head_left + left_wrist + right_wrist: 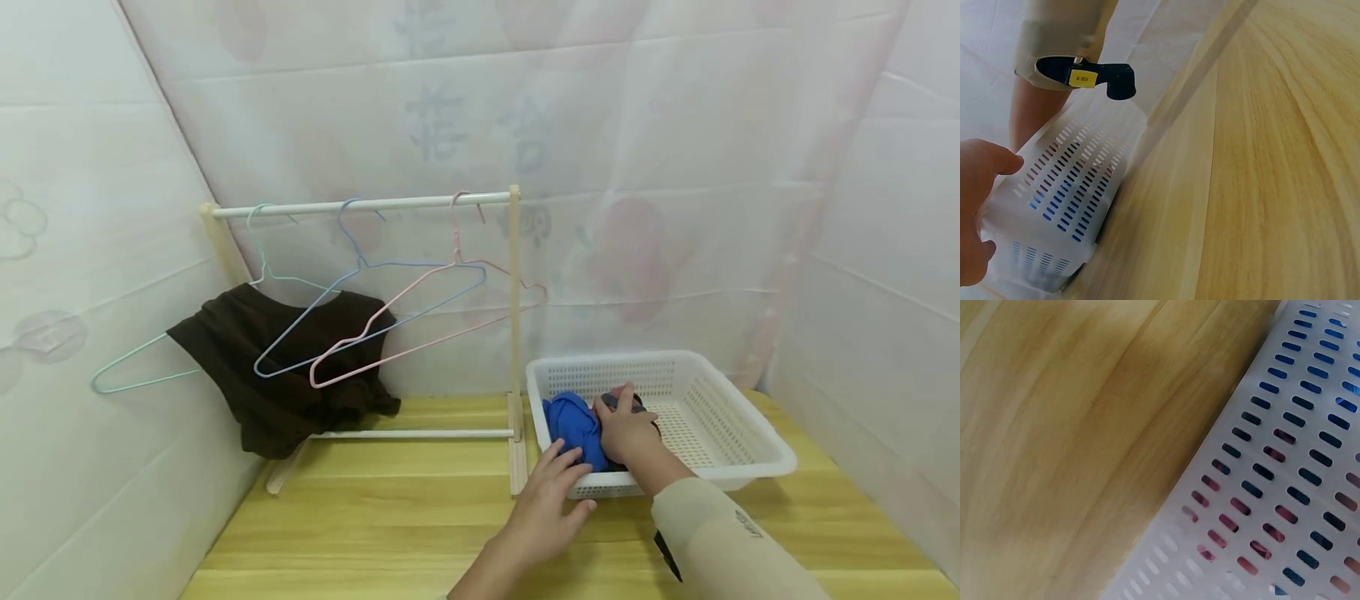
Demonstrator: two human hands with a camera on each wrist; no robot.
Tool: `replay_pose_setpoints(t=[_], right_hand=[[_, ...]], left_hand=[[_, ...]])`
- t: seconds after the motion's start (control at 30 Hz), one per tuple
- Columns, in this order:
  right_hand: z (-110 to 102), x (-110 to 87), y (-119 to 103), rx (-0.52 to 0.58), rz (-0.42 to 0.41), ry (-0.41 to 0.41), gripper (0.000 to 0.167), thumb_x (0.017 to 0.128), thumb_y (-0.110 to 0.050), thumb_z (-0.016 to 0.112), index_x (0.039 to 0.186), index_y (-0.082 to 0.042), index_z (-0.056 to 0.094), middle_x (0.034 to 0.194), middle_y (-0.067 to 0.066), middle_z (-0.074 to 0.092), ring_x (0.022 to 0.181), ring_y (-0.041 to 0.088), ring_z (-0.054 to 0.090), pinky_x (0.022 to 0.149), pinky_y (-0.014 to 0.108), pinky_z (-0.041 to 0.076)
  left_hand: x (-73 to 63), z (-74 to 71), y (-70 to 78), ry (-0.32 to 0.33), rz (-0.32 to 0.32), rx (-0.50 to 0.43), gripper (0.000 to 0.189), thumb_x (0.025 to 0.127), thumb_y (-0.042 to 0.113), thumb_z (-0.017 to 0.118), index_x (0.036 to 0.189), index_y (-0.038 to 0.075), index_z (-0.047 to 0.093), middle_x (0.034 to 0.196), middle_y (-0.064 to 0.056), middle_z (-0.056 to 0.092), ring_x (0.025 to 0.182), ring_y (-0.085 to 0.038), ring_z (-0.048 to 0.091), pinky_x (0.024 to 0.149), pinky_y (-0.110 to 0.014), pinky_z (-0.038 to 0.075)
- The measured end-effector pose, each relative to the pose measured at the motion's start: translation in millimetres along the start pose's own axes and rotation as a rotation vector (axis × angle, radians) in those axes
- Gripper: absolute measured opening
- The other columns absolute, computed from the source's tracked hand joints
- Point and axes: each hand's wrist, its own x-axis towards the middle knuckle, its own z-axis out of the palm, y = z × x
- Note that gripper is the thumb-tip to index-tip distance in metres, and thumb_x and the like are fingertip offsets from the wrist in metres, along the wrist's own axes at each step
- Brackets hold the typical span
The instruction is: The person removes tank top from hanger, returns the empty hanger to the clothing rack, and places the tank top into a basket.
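Observation:
My right hand (628, 432) reaches into a white plastic basket (738, 400), its fingers spread over a bundle of dark cloth (613, 402) with a little red showing beside it. Most of that bundle is hidden under the hand. Left of it, a crumpled blue cloth (576, 425) lies against the basket's left side. My left hand (542, 508) is at the basket's front left corner, fingers extended and slightly apart, holding nothing. In the left wrist view the thumb and a fingertip of the left hand (975, 200) show beside the slotted basket wall (1066, 181).
A small rack (515, 308) stands left of the basket on the wood-grain table (420, 517). From its bar hang a green hanger (142, 386) with a dark brown garment (300, 400), a blue hanger (438, 309) and a pink hanger (420, 354). Pale printed sheets (675, 167) enclose the table.

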Motion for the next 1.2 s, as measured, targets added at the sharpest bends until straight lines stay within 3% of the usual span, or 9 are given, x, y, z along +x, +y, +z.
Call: replay_pose_setpoints(t=[0.33, 0.5, 0.67, 0.77, 0.87, 0.97, 1.07, 1.2], right_hand=[[0.9, 8.8, -0.4, 0.125, 0.035, 0.002, 0.051, 0.103, -0.013, 0.041, 0.153, -0.007, 0.031, 0.149, 0.047, -0.002, 0.111, 0.076, 0.037, 0.086, 0.071, 0.045], [2.2, 12.5, 1.9, 0.178, 0.030, 0.044, 0.053, 0.101, -0.017, 0.044, 0.152, -0.008, 0.034, 0.150, 0.045, 0.002, 0.109, 0.073, 0.041, 0.085, 0.070, 0.046], [4.5, 12.0, 6.2, 0.260, 0.050, 0.091, 0.059, 0.093, -0.020, 0.053, 0.150, -0.012, 0.039, 0.151, 0.038, 0.010, 0.101, 0.067, 0.047, 0.071, 0.063, 0.049], [2.8, 8.3, 7.7, 0.302, 0.081, 0.117, 0.062, 0.089, -0.022, 0.058, 0.149, -0.014, 0.042, 0.152, 0.035, 0.010, 0.112, 0.071, 0.037, 0.077, 0.072, 0.044], [0.8, 5.2, 8.4, 0.317, 0.094, 0.160, 0.062, 0.087, -0.024, 0.062, 0.147, -0.016, 0.046, 0.156, 0.032, 0.008, 0.130, 0.071, 0.016, 0.090, 0.083, 0.027], [0.7, 5.3, 9.7, 0.297, 0.067, 0.247, 0.062, 0.085, -0.026, 0.065, 0.144, -0.015, 0.050, 0.159, 0.029, 0.008, 0.138, 0.065, 0.002, 0.096, 0.085, 0.010], [1.2, 5.8, 11.6, 0.306, 0.036, 0.322, 0.062, 0.085, -0.029, 0.065, 0.144, -0.015, 0.050, 0.160, 0.027, 0.009, 0.141, 0.062, -0.001, 0.096, 0.086, 0.006], [-1.9, 4.2, 12.8, 0.358, 0.043, 0.340, 0.062, 0.089, -0.034, 0.062, 0.144, -0.011, 0.047, 0.159, 0.029, 0.012, 0.140, 0.062, 0.007, 0.094, 0.087, 0.011]], left_hand=[[0.8, -3.4, -1.6, 0.001, 0.001, 0.002, 0.039, 0.097, 0.029, 0.062, 0.134, 0.019, 0.060, 0.150, 0.001, 0.047, 0.148, -0.024, 0.027, 0.111, -0.047, 0.038], [2.3, -3.3, -4.1, 0.057, 0.053, 0.062, 0.032, 0.099, 0.018, 0.059, 0.130, 0.017, 0.063, 0.145, -0.002, 0.053, 0.145, -0.027, 0.034, 0.112, -0.044, 0.037], [2.6, -1.0, -6.2, 0.105, 0.099, 0.125, 0.029, 0.098, 0.012, 0.060, 0.126, 0.016, 0.066, 0.136, 0.000, 0.060, 0.141, -0.027, 0.041, 0.112, -0.039, 0.038], [3.3, 1.2, -6.0, 0.119, 0.111, 0.145, 0.028, 0.097, 0.012, 0.061, 0.124, 0.016, 0.067, 0.126, 0.003, 0.064, 0.138, -0.026, 0.044, 0.113, -0.037, 0.037], [3.6, 2.4, -5.1, 0.131, 0.124, 0.163, 0.026, 0.097, 0.012, 0.062, 0.122, 0.017, 0.069, 0.114, 0.006, 0.067, 0.136, -0.024, 0.047, 0.113, -0.035, 0.036], [3.7, 2.8, -5.1, 0.139, 0.136, 0.180, 0.025, 0.097, 0.013, 0.061, 0.120, 0.017, 0.069, 0.107, 0.007, 0.068, 0.133, -0.022, 0.048, 0.114, -0.034, 0.035], [3.7, 2.6, -5.1, 0.143, 0.143, 0.182, 0.024, 0.097, 0.013, 0.061, 0.120, 0.016, 0.069, 0.106, 0.007, 0.067, 0.133, -0.022, 0.048, 0.114, -0.034, 0.035], [4.3, 2.6, -4.7, 0.143, 0.136, 0.179, 0.024, 0.098, 0.013, 0.060, 0.120, 0.017, 0.069, 0.107, 0.007, 0.067, 0.134, -0.022, 0.048, 0.114, -0.034, 0.035]])
